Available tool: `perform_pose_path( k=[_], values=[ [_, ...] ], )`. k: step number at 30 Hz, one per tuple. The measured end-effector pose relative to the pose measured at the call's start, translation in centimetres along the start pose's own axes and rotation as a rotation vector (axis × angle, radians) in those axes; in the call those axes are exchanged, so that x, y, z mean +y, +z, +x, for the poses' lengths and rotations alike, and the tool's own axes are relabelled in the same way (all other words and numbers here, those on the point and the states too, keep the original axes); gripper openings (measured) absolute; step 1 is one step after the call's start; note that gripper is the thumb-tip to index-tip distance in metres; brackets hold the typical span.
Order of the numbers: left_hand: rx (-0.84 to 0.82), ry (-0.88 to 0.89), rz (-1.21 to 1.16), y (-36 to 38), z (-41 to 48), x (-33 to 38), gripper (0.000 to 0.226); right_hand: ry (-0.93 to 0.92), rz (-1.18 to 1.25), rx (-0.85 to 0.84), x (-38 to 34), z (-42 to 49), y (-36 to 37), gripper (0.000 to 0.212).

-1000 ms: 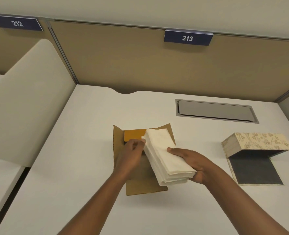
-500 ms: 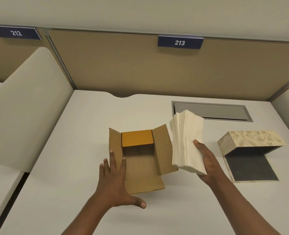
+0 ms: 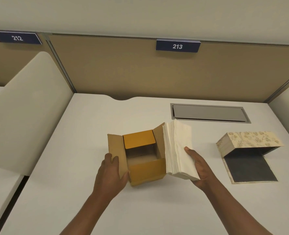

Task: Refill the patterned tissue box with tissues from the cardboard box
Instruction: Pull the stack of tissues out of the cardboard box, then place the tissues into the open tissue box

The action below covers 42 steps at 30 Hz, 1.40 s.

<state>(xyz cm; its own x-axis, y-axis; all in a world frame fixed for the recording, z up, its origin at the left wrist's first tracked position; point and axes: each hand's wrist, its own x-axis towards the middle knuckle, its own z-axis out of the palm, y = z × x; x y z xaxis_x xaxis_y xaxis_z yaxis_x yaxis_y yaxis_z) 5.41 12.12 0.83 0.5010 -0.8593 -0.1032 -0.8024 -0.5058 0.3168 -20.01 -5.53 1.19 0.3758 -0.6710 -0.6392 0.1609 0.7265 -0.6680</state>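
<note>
A small cardboard box (image 3: pixel 146 173) stands open and empty at the middle of the white desk, its flaps spread. My left hand (image 3: pixel 110 173) grips its left flap and near corner. My right hand (image 3: pixel 197 168) holds a thick stack of white tissues (image 3: pixel 178 150) from below, just right of the box and touching its right flap. The patterned tissue box (image 3: pixel 248 139) lies open at the right, its floral lid raised over a dark grey inner base (image 3: pixel 248 167). Nothing is inside it.
A grey cable hatch (image 3: pixel 209 112) is set into the white desk (image 3: pixel 82 133) behind the tissues. A tan partition with number plates 212 and 213 closes the back. A cream divider (image 3: pixel 25 112) rises at the left.
The tissue stack came out of the cardboard box to its right in my right hand. My left hand let go of the stack, lay flat beside the box, and now grips the box, which stands upright.
</note>
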Motion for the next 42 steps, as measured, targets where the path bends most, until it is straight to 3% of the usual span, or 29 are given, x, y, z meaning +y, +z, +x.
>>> perform_pose_path(
  k=[4,8,12,18,21,24,29,34,38,42],
  values=[
    [0.036,0.008,-0.017,0.7,0.5,1.0,0.055,0.007,0.038,-0.083,0.1,0.2,-0.3,0.084],
    [0.028,-0.08,-0.051,1.0,0.9,3.2,0.084,0.032,0.046,-0.177,0.4,0.2,-0.2,0.078],
    [0.014,-0.133,0.032,1.6,1.9,4.9,0.1,0.067,0.021,-0.242,0.8,0.1,0.3,0.095],
    [-0.065,-0.19,0.212,2.2,3.8,6.2,0.083,0.108,-0.017,-0.279,1.1,0.0,1.2,0.094],
    [-0.087,-0.203,0.185,2.6,4.4,6.5,0.077,0.126,-0.01,-0.294,1.2,0.2,1.3,0.093],
    [-0.15,-0.227,0.184,2.9,4.6,7.2,0.087,0.131,-0.01,-0.298,1.3,0.4,1.4,0.092],
    [-0.275,-0.24,0.019,4.2,4.1,8.8,0.096,0.162,-0.027,-0.278,2.1,1.0,2.5,0.067],
    [-0.299,-0.212,0.011,4.4,3.9,8.0,0.095,0.145,-0.033,-0.263,2.0,1.5,3.4,0.072],
    [-0.458,-0.175,-0.035,3.3,4.7,6.5,0.095,0.13,0.003,-0.222,2.0,1.7,3.1,0.065],
    [-0.565,-0.119,-0.079,2.9,4.7,5.5,0.078,0.131,0.004,-0.172,2.3,1.3,3.9,0.073]
  ],
)
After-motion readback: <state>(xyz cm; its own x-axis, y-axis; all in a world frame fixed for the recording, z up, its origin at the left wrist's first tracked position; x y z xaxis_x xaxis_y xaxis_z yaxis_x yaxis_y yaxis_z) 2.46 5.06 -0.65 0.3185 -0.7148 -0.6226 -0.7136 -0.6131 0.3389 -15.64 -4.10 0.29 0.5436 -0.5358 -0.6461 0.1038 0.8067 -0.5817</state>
